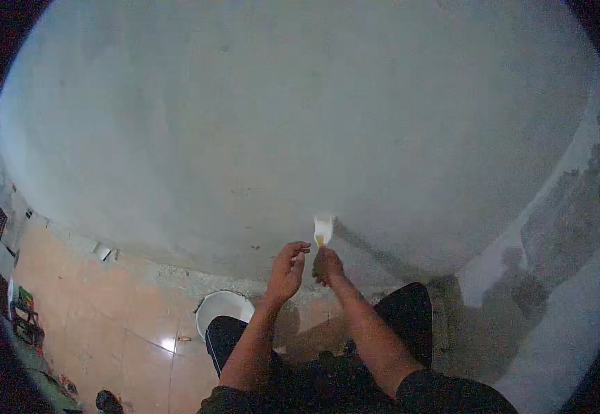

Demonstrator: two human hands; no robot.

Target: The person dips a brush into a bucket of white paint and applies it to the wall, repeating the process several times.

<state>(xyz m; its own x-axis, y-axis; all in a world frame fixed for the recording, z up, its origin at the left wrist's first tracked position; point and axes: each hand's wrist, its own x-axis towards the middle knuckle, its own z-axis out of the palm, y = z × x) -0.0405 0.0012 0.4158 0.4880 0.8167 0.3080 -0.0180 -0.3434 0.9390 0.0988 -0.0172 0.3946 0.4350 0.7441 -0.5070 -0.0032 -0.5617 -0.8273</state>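
Note:
Low on the plastered wall [300, 124], my right hand [328, 268] is closed around the handle of a putty knife [323, 228]. Its wide end points up at the wall and looks white, with a yellowish patch near the grip. Whether the white is putty or the blade itself is hard to make out. My left hand [288, 271] is just left of the knife, empty, its fingers apart and slightly bent towards the tool. By my left knee stands a white bucket [224, 302], partly hidden by my leg.
Beneath me are pinkish floor tiles [107, 303], with a small yellowish object [184, 339] lying on them. Rough rubble edges the wall's foot. Assorted items [25, 314] crowd the far left. To the right, a second wall [562, 276] shows dark patches and shadows.

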